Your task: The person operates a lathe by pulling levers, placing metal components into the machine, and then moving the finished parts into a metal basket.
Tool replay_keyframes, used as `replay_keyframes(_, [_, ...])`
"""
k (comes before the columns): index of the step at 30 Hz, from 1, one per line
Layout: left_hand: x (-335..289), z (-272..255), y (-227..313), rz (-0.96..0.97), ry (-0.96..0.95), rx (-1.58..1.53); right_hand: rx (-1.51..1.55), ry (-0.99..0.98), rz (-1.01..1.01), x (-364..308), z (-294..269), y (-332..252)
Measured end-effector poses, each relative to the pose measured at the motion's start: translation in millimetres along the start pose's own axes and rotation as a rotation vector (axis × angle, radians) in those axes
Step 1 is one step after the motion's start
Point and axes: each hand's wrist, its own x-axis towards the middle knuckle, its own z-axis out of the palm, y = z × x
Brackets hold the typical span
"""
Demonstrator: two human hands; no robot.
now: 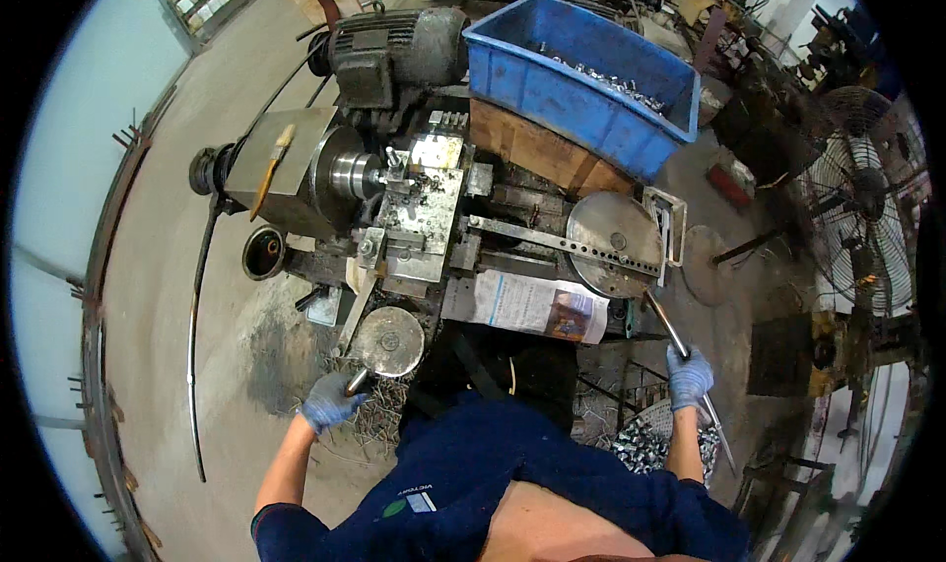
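Navy shirt [463, 468] nearest, left hand [331, 402] and right hand [690, 377] clasp 2 lathe handles [668, 324], apparently mid-feed, next needing steady pressure.

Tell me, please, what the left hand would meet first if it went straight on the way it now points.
Past the short metal handle it holds, the gloved left hand would probably meet the smaller round metal plate first, though one view leaves depth uncertain.
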Motion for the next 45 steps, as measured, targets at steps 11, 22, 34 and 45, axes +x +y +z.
replay_keyframes(11, [-3.0, -22.2, 33.5, 0.022, -0.062, -0.051, -0.187, 0.102, -0.119, 194.3, 7.5, -57.3])
replay_keyframes(22, [63.6, -77.4, -123.2, -0.340, 0.298, -0.201, 0.189, 0.270, -0.461, 98.6, 21.6, -78.9])
replay_keyframes(34, [160.6, -28.7, -131.2, -0.599, 0.508, 0.244, 0.413, -0.012, -0.256, 29.4, 1.9, -52.6])
replay_keyframes(45, [148.1, -54.4, -216.5, -0.391, 0.173, 0.454, 0.775, -0.065, -1.114, 33.4, -178.1, -317.5])
